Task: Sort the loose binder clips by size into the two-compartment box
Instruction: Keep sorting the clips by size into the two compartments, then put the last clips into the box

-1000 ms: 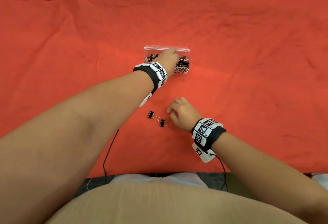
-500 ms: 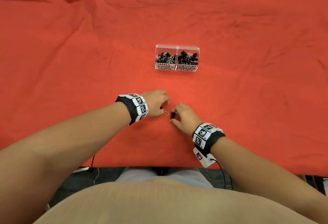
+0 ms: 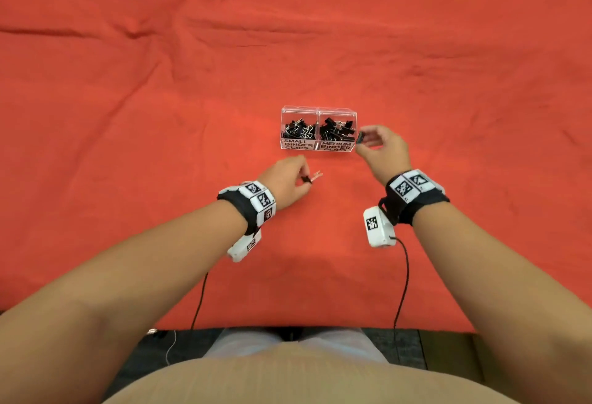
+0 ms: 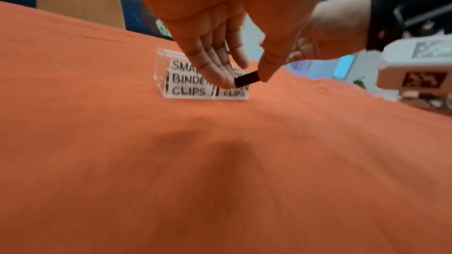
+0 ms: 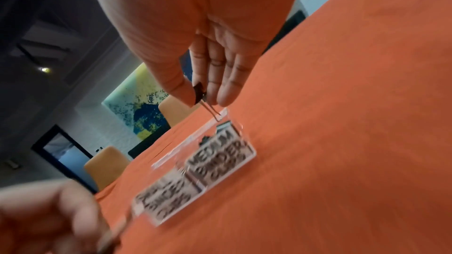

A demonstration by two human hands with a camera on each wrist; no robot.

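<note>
Right hand [image 3: 382, 150]: grip pinched on a black binder clip [image 3: 361, 137], held just beside the right end of the clear two-compartment box [image 3: 318, 110]. Left hand [image 3: 285, 181]: grip pinched on a second clip [image 3: 308, 178], near the box's front. Box rests on the red cloth [image 3: 128, 115] covering the desk, both compartments holding clips.

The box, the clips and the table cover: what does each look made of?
The box looks like clear hard plastic, perhaps acrylic: see-through walls with glossy edges. The clip in the right hand has a matte black body, probably painted metal, and thin shiny wire handles, seen in the right wrist view. The cover is orange-red woven cloth, matte and wrinkled.
</note>
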